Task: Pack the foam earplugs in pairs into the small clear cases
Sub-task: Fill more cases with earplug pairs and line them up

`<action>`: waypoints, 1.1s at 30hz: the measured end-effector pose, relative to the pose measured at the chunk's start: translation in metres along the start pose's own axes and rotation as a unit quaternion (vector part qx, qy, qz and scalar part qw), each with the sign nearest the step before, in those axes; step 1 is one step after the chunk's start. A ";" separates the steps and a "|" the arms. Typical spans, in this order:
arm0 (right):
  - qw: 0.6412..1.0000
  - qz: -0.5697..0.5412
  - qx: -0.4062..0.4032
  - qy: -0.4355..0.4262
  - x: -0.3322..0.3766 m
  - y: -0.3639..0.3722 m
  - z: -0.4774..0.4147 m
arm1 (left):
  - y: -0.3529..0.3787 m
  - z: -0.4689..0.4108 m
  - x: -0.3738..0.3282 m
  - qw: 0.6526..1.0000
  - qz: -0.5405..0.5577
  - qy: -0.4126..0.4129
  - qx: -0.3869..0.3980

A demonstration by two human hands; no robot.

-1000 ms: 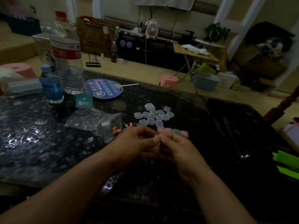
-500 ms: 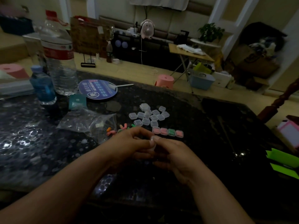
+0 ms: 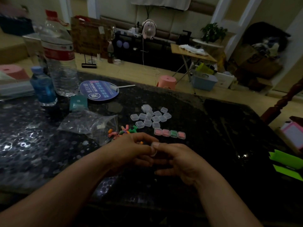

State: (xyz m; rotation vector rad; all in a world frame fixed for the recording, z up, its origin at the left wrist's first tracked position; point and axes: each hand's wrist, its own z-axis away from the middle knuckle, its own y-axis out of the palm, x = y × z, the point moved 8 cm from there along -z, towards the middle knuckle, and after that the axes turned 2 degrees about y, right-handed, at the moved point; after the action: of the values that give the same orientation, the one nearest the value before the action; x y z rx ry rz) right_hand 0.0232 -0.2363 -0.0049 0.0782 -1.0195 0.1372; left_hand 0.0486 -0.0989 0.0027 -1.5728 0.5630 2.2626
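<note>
head view — both hands meeting low over the table (image 3: 213, 128); left hand (image 3: 131, 149) and right hand (image 3: 178, 158) pinching one clear case (image 3: 154, 149) between fingertips. loose earplugs (image 3: 126, 131) lying just beyond. likely feather-light, soft, squashable — pinch plugs mid-body, case by its edges; it looks slippery.

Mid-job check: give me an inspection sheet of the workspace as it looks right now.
Surface: dark glossy table, dimly lit.
Job's things: four filled cases in a row; empty clear cases clustered behind; loose earplugs by a plastic bag.
Clutter: large water bottle, small blue bottle, round fan, teal packet.
Grippers: left hand and right hand pinch one clear case together.
Cables: white cord hanging in the background.
Surroundings: pink stool, folding table, blue bin.
</note>
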 end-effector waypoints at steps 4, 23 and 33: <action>1.000 0.003 0.000 -0.008 0.001 0.001 -0.001 | 0.001 0.000 -0.001 1.000 -0.010 0.001 0.000; 0.999 0.001 -0.030 -0.015 0.004 0.003 -0.002 | 0.001 -0.007 0.010 0.998 0.041 -0.032 -0.033; 0.994 -0.024 -0.099 -0.046 0.012 -0.015 -0.001 | -0.003 -0.007 0.001 0.987 0.141 -0.002 -0.079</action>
State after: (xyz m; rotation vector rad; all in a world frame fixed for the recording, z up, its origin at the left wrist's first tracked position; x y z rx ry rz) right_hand 0.0328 -0.2503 0.0045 -0.0718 -1.1179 -0.0118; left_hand 0.0556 -0.1003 -0.0008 -1.6520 0.6557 2.5747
